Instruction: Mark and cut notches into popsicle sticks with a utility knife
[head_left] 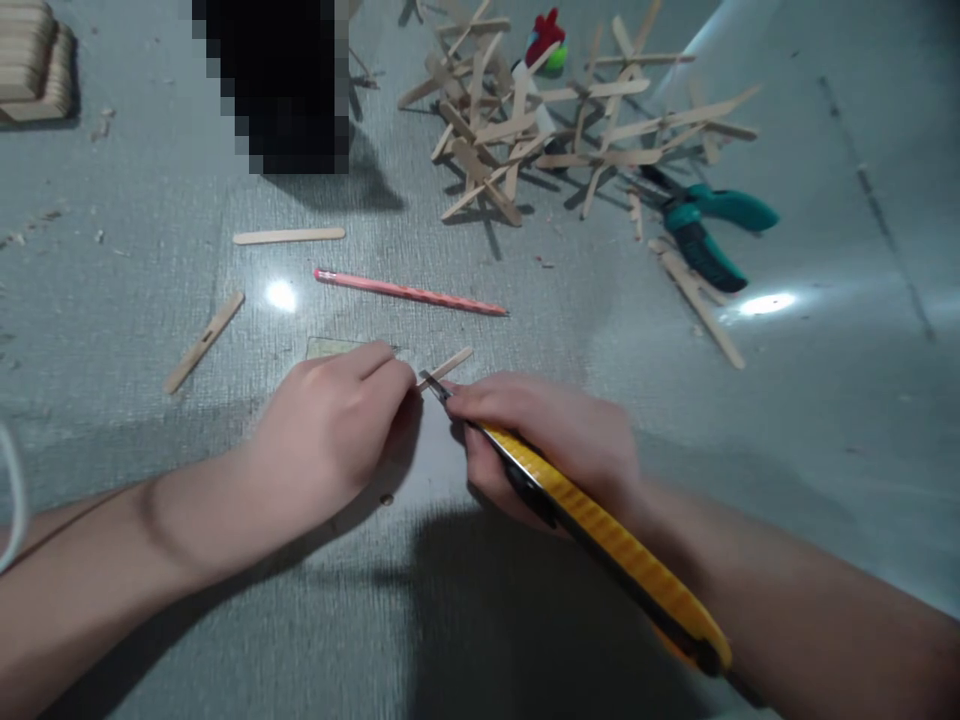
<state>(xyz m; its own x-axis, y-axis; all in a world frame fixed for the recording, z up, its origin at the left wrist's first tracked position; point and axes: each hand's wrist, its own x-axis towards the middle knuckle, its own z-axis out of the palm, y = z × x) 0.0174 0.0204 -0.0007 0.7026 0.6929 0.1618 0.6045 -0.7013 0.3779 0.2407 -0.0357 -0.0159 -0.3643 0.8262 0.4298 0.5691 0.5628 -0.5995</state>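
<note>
My left hand [337,415] is closed on one end of a wooden craft stick [454,362], whose far end points up and to the right. In my right hand [547,430] is a yellow and black utility knife [607,520], its fingers wrapped round the front of the handle. The knife's blade lies across the stick, close to my left fingertips. Behind the left hand shows the edge of a thin, pale rectangular piece [334,347], mostly covered. A pink pencil [412,292] lies just beyond both hands.
Loose craft sticks, one plain [289,237] and one notched [204,342], lie at left. Crossed-stick assemblies [495,130] spread across the back, with teal-handled pliers [701,225] at right. Stacked sticks [30,65] stand back left. A pixelated dark shape [285,80] blocks part of the view.
</note>
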